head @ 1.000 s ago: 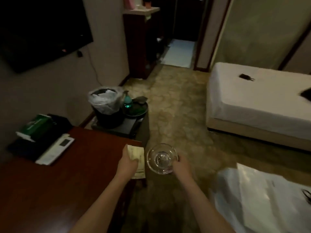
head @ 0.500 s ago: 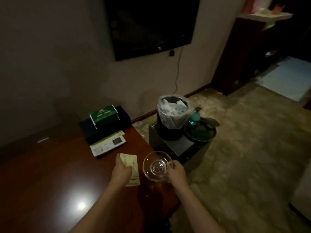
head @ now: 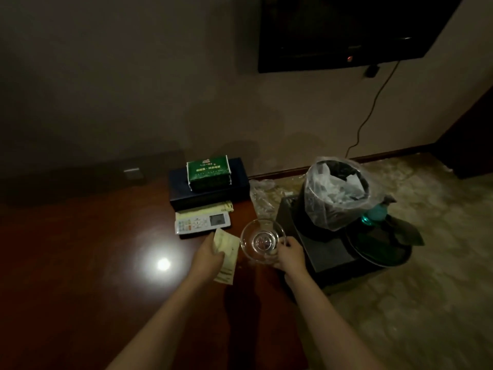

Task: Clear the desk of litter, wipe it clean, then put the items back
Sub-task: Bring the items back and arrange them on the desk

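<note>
Head view: the left hand [head: 206,256] grips a pale packet [head: 226,256], its long axis running from the hand's far side back toward the person, over the desk [head: 80,263] near its right edge. The right hand [head: 289,253] pinches the near rim of a glass dish [head: 262,240], held just past that edge. The remote [head: 202,222] lies just beyond the packet. The lined bin [head: 337,193] stands farther right, nearer the dish hand.

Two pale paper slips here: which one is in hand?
The nearer paper slip, held by the left hand; the other slip lies tucked under the remote.
</note>
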Available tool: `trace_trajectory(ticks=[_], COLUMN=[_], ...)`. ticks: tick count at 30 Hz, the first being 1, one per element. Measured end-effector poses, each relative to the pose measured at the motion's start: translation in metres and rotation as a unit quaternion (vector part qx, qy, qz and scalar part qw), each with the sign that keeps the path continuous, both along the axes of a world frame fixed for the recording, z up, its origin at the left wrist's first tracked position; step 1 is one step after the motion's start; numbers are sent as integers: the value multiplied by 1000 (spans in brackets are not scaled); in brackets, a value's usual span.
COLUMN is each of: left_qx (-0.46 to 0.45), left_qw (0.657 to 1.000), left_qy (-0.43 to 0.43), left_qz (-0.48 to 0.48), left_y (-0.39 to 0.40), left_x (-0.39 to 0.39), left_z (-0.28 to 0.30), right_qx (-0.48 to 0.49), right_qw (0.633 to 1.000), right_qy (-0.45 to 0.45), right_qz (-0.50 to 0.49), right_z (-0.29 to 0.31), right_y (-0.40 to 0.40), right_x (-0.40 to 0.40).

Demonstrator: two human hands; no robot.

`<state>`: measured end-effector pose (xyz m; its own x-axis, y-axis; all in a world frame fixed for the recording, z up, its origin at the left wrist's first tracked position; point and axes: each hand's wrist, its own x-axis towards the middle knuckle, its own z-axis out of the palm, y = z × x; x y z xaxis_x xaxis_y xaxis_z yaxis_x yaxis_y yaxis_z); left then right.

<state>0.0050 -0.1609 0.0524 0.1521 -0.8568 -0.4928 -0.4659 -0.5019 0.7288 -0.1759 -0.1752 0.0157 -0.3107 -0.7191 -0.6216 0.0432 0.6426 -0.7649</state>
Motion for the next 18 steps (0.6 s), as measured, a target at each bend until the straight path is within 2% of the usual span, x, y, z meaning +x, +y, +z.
trace_trajectory(ticks=[5, 18], left_qx=[12, 35], left_qw=[999, 996], left_qy=[-3, 7], left_qz=[43, 87], left_y=[-27, -99], left_x=[20, 52], left_z=[1, -34], right_qx=[12, 48], right_qw=[999, 997], right_qy=[-45, -59], right_qz=[10, 6], right_z=[-5, -32], right_y=[-27, -116], right_x=[15, 32])
